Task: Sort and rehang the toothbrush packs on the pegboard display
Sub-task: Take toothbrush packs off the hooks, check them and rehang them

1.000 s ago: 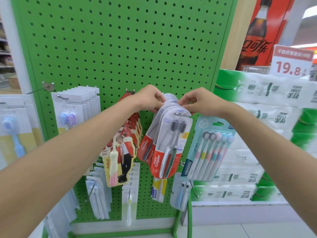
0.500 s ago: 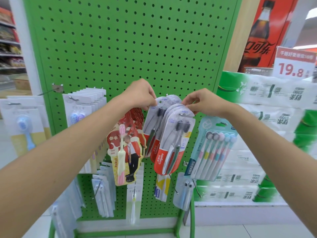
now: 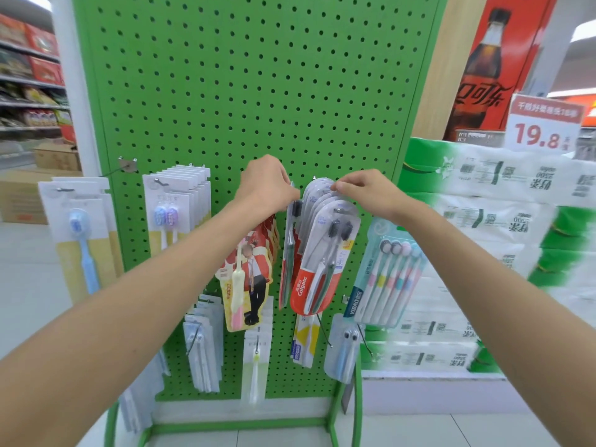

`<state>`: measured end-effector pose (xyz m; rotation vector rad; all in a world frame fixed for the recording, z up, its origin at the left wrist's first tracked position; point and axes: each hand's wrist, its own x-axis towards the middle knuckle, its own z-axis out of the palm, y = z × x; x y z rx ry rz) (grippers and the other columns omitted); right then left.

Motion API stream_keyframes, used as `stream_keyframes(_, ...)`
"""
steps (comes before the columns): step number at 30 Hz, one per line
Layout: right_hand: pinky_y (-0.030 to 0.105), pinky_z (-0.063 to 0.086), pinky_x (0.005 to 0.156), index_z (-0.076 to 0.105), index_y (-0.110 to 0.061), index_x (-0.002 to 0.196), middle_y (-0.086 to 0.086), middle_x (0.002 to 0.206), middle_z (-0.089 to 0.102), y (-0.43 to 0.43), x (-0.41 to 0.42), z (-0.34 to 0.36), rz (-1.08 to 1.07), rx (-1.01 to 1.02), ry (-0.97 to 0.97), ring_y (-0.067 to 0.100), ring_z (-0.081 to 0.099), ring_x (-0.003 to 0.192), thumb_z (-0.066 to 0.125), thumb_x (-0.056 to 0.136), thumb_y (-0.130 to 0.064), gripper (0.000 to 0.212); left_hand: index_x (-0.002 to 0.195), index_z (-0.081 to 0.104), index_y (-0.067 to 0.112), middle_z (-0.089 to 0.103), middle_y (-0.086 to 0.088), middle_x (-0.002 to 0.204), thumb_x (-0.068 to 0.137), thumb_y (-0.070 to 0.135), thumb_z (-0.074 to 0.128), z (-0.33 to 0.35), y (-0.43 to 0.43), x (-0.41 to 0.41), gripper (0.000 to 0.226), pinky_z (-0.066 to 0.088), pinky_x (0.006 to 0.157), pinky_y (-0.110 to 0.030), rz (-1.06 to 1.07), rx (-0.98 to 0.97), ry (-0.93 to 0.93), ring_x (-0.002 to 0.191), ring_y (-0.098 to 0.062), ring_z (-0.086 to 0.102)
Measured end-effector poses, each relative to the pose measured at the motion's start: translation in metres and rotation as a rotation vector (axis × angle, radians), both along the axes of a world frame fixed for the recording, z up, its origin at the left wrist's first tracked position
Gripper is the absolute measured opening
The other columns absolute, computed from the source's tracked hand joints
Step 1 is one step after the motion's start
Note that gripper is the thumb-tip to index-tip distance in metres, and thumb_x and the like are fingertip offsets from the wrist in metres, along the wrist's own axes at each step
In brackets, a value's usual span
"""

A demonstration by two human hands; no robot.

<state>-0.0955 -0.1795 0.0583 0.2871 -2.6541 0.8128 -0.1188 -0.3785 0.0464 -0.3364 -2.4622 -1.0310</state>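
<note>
Your left hand [image 3: 267,188] pinched one Colgate pack [image 3: 288,253], your right hand [image 3: 364,195] the hung stack [image 3: 317,269], both at the top edge, probably wisest for light, slick-looking blisters.

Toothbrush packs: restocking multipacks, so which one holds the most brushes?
The teal YIBAO pack, right of the Colgate packs: a whole row of pastel brushes.

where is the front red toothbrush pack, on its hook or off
On its hook: the metal tip pokes through the top hole of the front red toothbrush pack, which hangs tilted, bottom to the left.
</note>
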Motion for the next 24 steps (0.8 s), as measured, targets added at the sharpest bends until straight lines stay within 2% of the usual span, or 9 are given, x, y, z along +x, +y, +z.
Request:
stream_keyframes(2,0.047,0.047,0.098,0.069,-0.014,0.112,0.017,0.120,0.067,-0.007,0.007,-0.004,0.000,-0.003,0.039,0.037,0.061,0.110,0.049,0.101,-0.029,0.027,0.088,0.074,-0.002,0.065,-0.009,0.065,0.080,0.010,0.069,-0.005,-0.001,0.007,0.015,0.059,0.068,-0.033,0.009,-0.008,0.018,0.059,-0.019,0.063)
stream_keyframes(4,0.037,0.038,0.107,0.067,-0.016,0.118,0.003,0.127,0.064,-0.014,0.013,-0.010,-0.019,0.026,0.142,0.020,0.056,0.119,0.050,0.100,-0.024,0.025,0.079,0.071,0.011,0.056,-0.009,0.067,0.079,0.011,0.070,-0.010,-0.003,0.016,0.001,0.052,0.061,-0.028,0.017,-0.016,0.042,0.061,-0.017,0.053)
stream_keyframes(5,0.032,0.033,0.107,0.068,-0.017,0.117,0.000,0.126,0.064,-0.018,0.016,-0.014,-0.033,0.048,0.226,0.015,0.053,0.121,0.053,0.099,-0.021,0.024,0.077,0.067,0.015,0.055,-0.008,0.070,0.078,0.011,0.070,-0.013,-0.004,0.022,0.005,0.049,0.060,-0.027,0.022,-0.008,0.051,0.063,-0.017,0.050)
stream_keyframes(7,0.028,0.033,0.103,0.071,-0.017,0.108,-0.001,0.116,0.068,-0.027,0.024,-0.023,-0.060,0.077,0.405,0.015,0.053,0.116,0.055,0.095,-0.014,0.020,0.077,0.069,0.010,0.062,-0.010,0.072,0.079,0.011,0.070,-0.019,-0.006,0.033,0.003,0.048,0.058,-0.025,0.025,0.020,0.067,0.064,-0.019,0.051)
stream_keyframes(9,0.028,0.042,0.094,0.072,-0.013,0.099,0.001,0.103,0.070,-0.039,0.034,-0.035,-0.072,0.048,0.534,0.016,0.057,0.102,0.055,0.091,-0.006,0.021,0.081,0.070,-0.003,0.071,-0.014,0.078,0.081,0.012,0.071,-0.022,-0.010,0.047,0.016,0.050,0.055,-0.024,0.026,0.046,0.096,0.063,-0.021,0.057)
stream_keyframes(13,0.019,0.042,0.071,0.070,-0.006,0.095,0.005,0.091,0.068,-0.066,0.062,-0.070,-0.004,-0.056,0.656,0.011,0.055,0.079,0.054,0.086,0.001,0.020,0.085,0.073,0.018,0.072,0.003,0.084,0.082,0.020,0.072,-0.038,-0.023,0.076,0.004,0.059,0.074,-0.035,-0.014,0.104,0.093,0.077,-0.013,0.067)
stream_keyframes(16,0.019,0.045,0.075,0.066,-0.007,0.109,0.003,0.102,0.063,-0.081,0.077,-0.106,0.050,-0.125,0.599,0.010,0.055,0.085,0.051,0.089,0.000,0.025,0.089,0.073,0.027,0.070,0.012,0.085,0.086,0.018,0.071,-0.060,-0.034,0.093,0.010,0.058,0.078,-0.035,-0.078,0.149,0.046,0.082,-0.005,0.066)
stream_keyframes(21,0.019,0.034,0.102,0.057,-0.012,0.131,-0.003,0.125,0.052,-0.098,0.096,-0.169,-0.059,-0.288,0.441,0.005,0.044,0.117,0.054,0.094,-0.016,0.037,0.086,0.070,0.029,0.070,0.011,0.084,0.087,0.015,0.072,-0.116,-0.051,0.101,0.014,0.057,0.087,-0.041,-0.203,0.282,-0.147,0.086,-0.011,0.068)
stream_keyframes(24,0.025,0.044,0.095,0.055,-0.025,0.130,-0.012,0.125,0.055,-0.101,0.103,-0.198,-0.029,-0.494,0.225,0.006,0.053,0.113,0.058,0.093,-0.038,0.039,0.100,0.074,0.018,0.071,0.007,0.087,0.092,0.017,0.068,-0.148,-0.056,0.104,0.010,0.056,0.085,-0.035,-0.255,0.299,-0.188,0.083,-0.009,0.066)
